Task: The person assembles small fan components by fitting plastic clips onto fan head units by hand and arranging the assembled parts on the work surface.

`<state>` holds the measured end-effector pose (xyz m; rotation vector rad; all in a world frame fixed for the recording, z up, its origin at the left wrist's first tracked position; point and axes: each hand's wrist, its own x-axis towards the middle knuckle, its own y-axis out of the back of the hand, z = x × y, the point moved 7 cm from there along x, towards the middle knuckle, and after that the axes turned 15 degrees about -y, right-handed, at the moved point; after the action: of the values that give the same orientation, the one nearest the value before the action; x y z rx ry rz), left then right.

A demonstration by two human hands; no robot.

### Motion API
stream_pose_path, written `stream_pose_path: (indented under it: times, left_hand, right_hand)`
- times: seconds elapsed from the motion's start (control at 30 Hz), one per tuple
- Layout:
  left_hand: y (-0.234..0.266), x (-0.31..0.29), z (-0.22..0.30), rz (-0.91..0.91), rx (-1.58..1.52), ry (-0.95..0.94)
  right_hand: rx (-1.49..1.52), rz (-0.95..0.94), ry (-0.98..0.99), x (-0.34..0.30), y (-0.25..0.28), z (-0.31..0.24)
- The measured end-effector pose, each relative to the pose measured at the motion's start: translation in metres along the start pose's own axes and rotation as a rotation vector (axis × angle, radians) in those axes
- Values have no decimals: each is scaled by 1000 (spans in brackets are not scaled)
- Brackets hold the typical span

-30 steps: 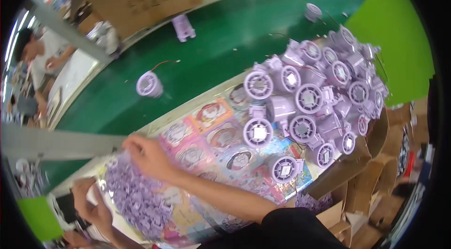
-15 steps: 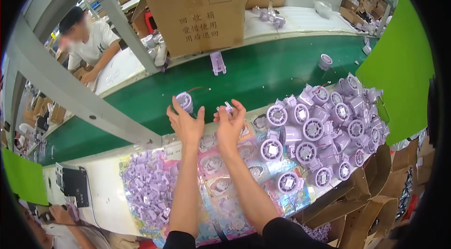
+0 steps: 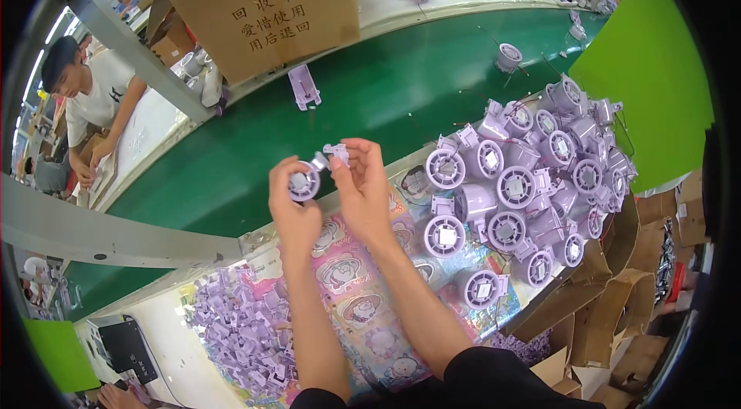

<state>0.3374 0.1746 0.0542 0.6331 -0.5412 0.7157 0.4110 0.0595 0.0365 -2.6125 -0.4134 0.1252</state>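
My left hand point(image 3: 296, 216) is wrapped round a lilac round fan housing point(image 3: 305, 184), its spoked end facing me. My right hand point(image 3: 366, 197) pinches a small lilac plastic bracket point(image 3: 337, 152) between thumb and fingers. The bracket sits close beside the housing's side tab; I cannot tell whether they touch. Below my left forearm lies a pile of similar small lilac brackets point(image 3: 239, 332). To the right of my hands is a large heap of similar lilac housings point(image 3: 515, 187), many with thin wires.
Beyond my hands runs a green conveyor belt point(image 3: 401, 92), carrying a lilac trough-shaped part point(image 3: 304, 87) and a single housing point(image 3: 509, 58). A cardboard box point(image 3: 255, 8) stands behind it. A grey metal frame point(image 3: 154, 231) crosses at left. A person point(image 3: 100, 100) works across the belt.
My left hand has closed round the housing and lifted it off the belt, turning its spoked end toward me. My right hand has brought the bracket up beside it. The view has shifted.
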Motion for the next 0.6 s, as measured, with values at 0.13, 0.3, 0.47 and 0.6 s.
stream_pose_path:
  times: [0.13,0.3,0.47,0.6]
  left_hand:
    - [-15,-4,7,-72,-28,11]
    - [-7,-2,15,-164,-121,-28]
    - [5,-7,-5,-45,-653,286]
    - [3,-14,-17,34,-464,447]
  right_hand:
    - [-375,51,-128,8,18,22]
    - [-411,25,-258,8,17,14]
    - [-233,-157,-236,6,7,10]
    - [-187,-231,-318,0,-3,18]
